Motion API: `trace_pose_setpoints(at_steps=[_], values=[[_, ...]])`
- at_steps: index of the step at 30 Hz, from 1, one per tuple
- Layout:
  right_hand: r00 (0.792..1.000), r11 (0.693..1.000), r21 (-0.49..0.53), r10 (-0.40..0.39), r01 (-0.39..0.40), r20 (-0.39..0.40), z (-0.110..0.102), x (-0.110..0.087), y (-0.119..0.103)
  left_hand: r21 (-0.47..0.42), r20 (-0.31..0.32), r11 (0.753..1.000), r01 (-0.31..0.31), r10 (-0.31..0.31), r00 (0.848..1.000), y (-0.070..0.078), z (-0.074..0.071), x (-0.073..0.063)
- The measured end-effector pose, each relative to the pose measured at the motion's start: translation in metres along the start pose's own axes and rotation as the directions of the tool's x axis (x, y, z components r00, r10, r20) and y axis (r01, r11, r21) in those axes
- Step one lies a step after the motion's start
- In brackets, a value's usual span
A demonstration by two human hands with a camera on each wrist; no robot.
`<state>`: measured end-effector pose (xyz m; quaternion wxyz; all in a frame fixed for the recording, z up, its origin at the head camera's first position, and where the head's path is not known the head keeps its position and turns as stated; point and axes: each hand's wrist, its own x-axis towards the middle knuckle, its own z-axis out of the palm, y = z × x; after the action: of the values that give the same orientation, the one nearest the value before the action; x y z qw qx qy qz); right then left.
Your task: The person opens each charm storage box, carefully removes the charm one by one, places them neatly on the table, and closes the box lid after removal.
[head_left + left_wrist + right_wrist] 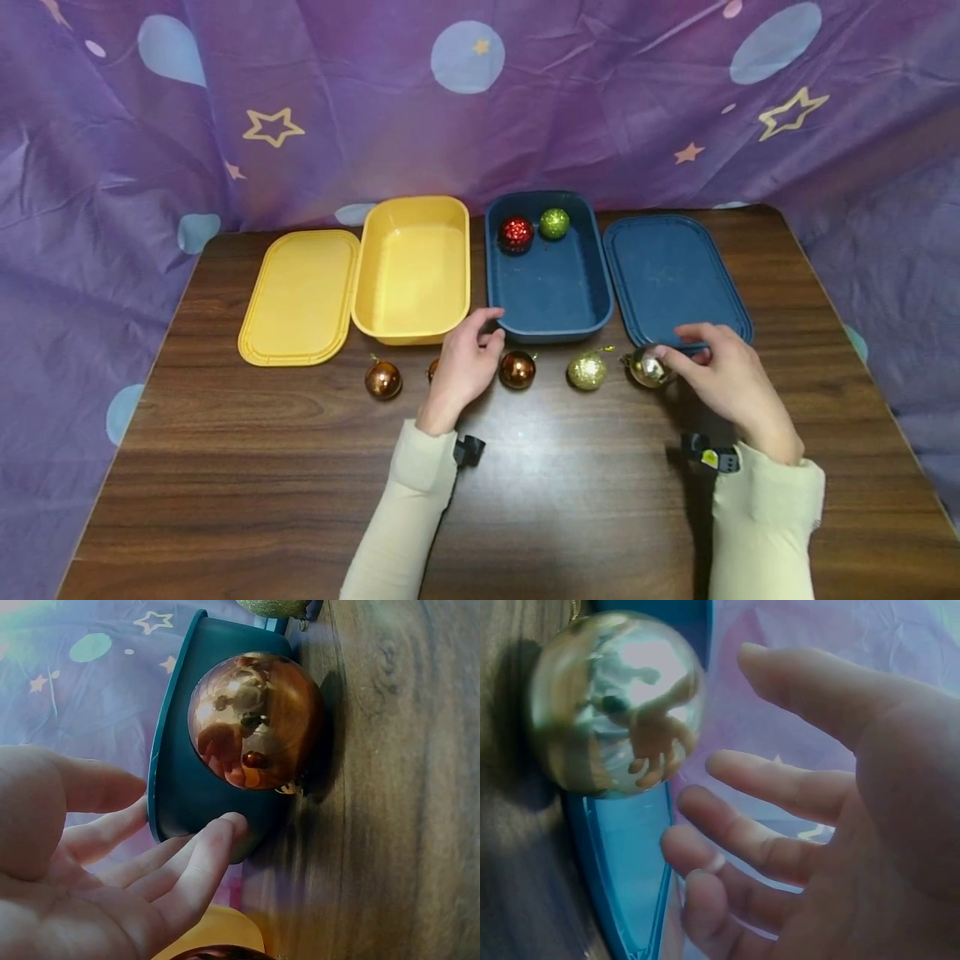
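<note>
My right hand (726,379) hovers beside a shiny gold Christmas ball (648,367), and the right wrist view shows its loosely bent fingers apart from the ball. Close to the front left corner of the blue box (551,333) is my left hand (467,364), fingers spread and holding nothing. A shiny brown ball (517,370) lies on the table just right of it. Another brown ball (432,369) is mostly hidden behind this hand, and a third brown ball (383,380) sits further left. Between the hands lies a glittery gold ball (587,371).
Inside the blue box rest a red glittery ball (516,235) and a green one (554,223). To its left stands a yellow box (412,329), with a yellow lid (302,296) beside it. A blue lid (675,275) lies on the right, partly behind my right hand.
</note>
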<state>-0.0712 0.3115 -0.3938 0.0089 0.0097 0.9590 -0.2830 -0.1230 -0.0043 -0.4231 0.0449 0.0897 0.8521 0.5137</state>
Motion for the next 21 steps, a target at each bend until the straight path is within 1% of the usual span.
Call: trace_pose_setpoints(at_steps=[3, 6, 11, 13, 16, 18, 19, 21], values=[[0.998, 1.000, 0.013, -0.005, 0.005, -0.055, -0.002, -0.002, -0.003, -0.009, -0.007, 1.000, 0.003, -0.003, 1.000, 0.000, 0.001, 0.000], [0.993, 0.999, 0.032, -0.019, 0.023, -0.120, -0.003, -0.002, -0.008, -0.017, -0.025, 1.000, 0.002, -0.003, 1.000, 0.001, 0.003, 0.001], [0.973, 0.995, 0.064, -0.064, 0.080, -0.221, -0.008, 0.003, -0.019, -0.052, -0.077, 0.998, 0.019, -0.023, 0.997, 0.003, 0.007, 0.002], [0.965, 0.992, 0.070, -0.087, 0.107, -0.246, -0.011, 0.008, -0.025, -0.072, -0.108, 0.997, 0.033, -0.041, 0.993, 0.004, 0.008, 0.002], [0.962, 0.988, 0.076, -0.112, 0.134, -0.247, -0.017, 0.016, -0.037, -0.086, -0.164, 0.995, 0.058, -0.071, 0.984, 0.005, 0.008, 0.002], [0.963, 0.987, 0.065, -0.126, 0.146, -0.239, -0.021, 0.022, -0.046, -0.101, -0.188, 0.992, 0.074, -0.093, 0.978, 0.006, 0.007, 0.002], [0.964, 0.986, 0.060, -0.135, 0.152, -0.229, -0.023, 0.025, -0.050, -0.123, -0.188, 0.989, 0.086, -0.108, 0.976, 0.006, 0.007, 0.002], [0.966, 0.985, 0.047, -0.154, 0.167, -0.209, -0.025, 0.031, -0.058, -0.189, -0.158, 0.975, 0.114, -0.145, 0.977, 0.007, 0.006, 0.003]])
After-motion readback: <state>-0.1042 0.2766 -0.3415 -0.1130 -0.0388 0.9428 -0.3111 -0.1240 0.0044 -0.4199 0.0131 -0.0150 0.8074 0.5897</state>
